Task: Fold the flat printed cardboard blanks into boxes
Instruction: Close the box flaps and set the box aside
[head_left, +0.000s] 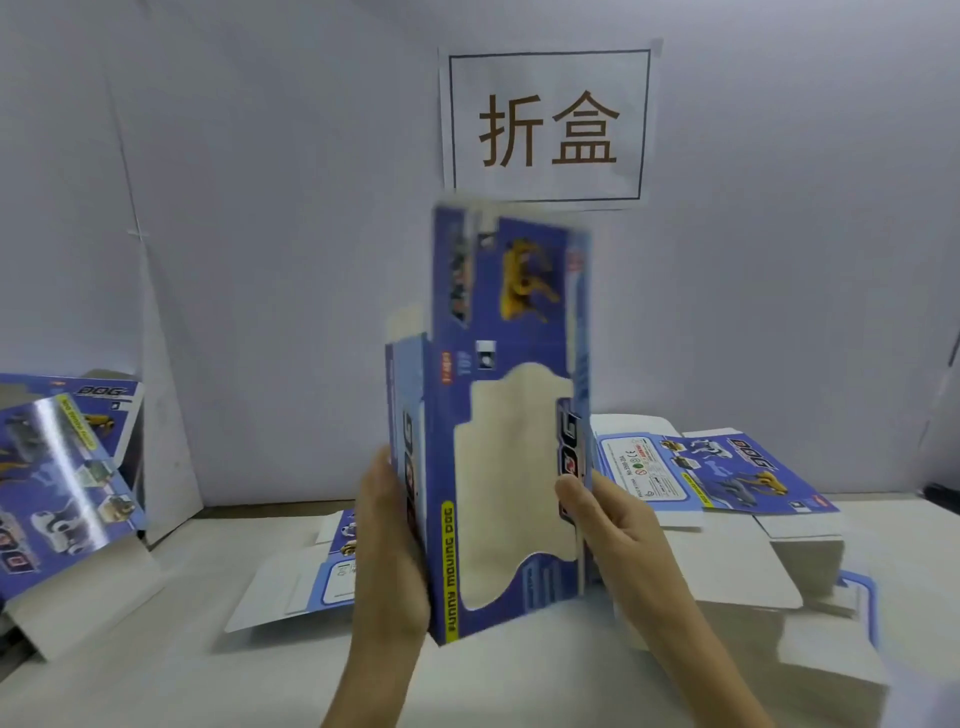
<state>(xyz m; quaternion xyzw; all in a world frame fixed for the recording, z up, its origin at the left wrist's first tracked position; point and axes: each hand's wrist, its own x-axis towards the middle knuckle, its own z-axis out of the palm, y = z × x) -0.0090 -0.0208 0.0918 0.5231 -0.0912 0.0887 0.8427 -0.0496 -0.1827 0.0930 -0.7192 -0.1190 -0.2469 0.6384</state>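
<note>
Nearest the camera, the two hands held a blue printed box (498, 415) upright between them, just above the white surface (156, 665). The left hand (390, 551) lay along the box's left side panel with its fingers fairly straight, pressing against the card. The right hand (613, 525) gripped the right edge, its thumb on the front beside the shaped window cutout and its fingers apparently curled behind, though blur made that hard to confirm. The box stood tall and partly opened out, with its top flaps loose and a yellow toy dog printed near the top. Behind the left hand a flat blank (306, 566) lay on the surface. To the right sat a stack of flat blanks (727, 478), printed side up, resting on plain grey cardboard. At the far left a pile of folded boxes (57, 467) leaned near the wall. A paper sign (548, 124) with two large characters was fixed to the wall above.
</note>
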